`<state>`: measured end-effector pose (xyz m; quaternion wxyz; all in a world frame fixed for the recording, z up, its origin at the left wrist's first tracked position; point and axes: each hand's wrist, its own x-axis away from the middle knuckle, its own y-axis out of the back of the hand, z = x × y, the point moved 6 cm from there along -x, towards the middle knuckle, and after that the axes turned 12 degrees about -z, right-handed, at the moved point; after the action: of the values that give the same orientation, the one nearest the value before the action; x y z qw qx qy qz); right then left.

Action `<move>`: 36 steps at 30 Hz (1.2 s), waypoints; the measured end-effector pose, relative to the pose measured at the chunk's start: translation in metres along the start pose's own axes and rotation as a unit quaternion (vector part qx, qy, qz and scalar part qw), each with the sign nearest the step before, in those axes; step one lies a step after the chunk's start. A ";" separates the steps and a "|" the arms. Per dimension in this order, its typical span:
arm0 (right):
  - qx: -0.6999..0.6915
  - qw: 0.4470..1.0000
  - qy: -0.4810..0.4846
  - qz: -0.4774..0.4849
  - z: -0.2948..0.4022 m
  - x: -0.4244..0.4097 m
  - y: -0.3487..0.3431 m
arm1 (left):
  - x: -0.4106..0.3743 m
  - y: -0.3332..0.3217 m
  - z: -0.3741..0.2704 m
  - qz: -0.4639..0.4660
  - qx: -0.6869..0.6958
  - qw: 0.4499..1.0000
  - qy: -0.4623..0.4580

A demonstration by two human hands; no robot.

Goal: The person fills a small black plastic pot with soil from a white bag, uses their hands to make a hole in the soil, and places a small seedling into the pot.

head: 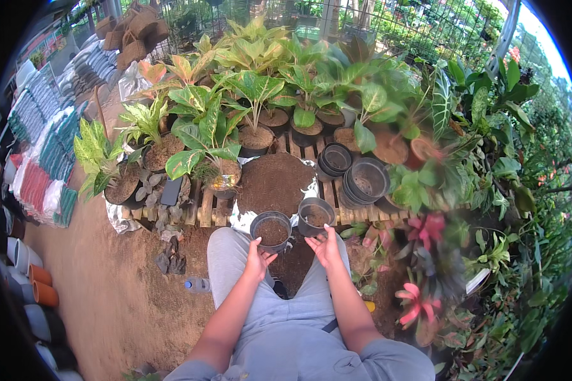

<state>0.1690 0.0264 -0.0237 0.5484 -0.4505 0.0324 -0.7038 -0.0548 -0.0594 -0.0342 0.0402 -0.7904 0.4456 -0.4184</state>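
My left hand (259,258) grips the lower rim side of a black plastic nursery pot (271,232) with brown soil inside. In my right hand (325,244) is a second black plastic pot (316,216), tilted a little, with some soil in its bottom. The two pots are held side by side above my knees, at the front edge of a slatted table. Just beyond them a heap of dark soil (276,183) lies on a torn white sack (242,222).
Stacked empty black pots (366,181) stand right of the soil on the slatted wooden table (206,209). Potted aglaonemas (255,93) crowd its back. A phone (171,191) lies at the left; a plastic bottle (198,285) is on the ground. Pink-leaved plants (417,302) grow at the right.
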 end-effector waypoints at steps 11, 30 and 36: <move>0.122 0.977 0.091 -0.149 0.056 -0.141 0.018 | -0.007 -0.008 0.012 0.035 -0.034 0.999 0.022; 0.287 0.948 0.051 0.127 -0.056 0.070 -0.011 | -0.009 -0.012 0.023 0.013 -0.268 0.963 -0.037; 0.355 0.927 0.087 0.078 -0.051 0.027 0.027 | -0.012 -0.010 0.038 0.002 -0.402 0.915 -0.034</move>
<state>0.1550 -0.0286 -0.0519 0.7210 -0.1592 -0.1371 -0.6603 -0.0250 -0.0560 -0.0619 -0.2650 -0.7526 0.5764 -0.1765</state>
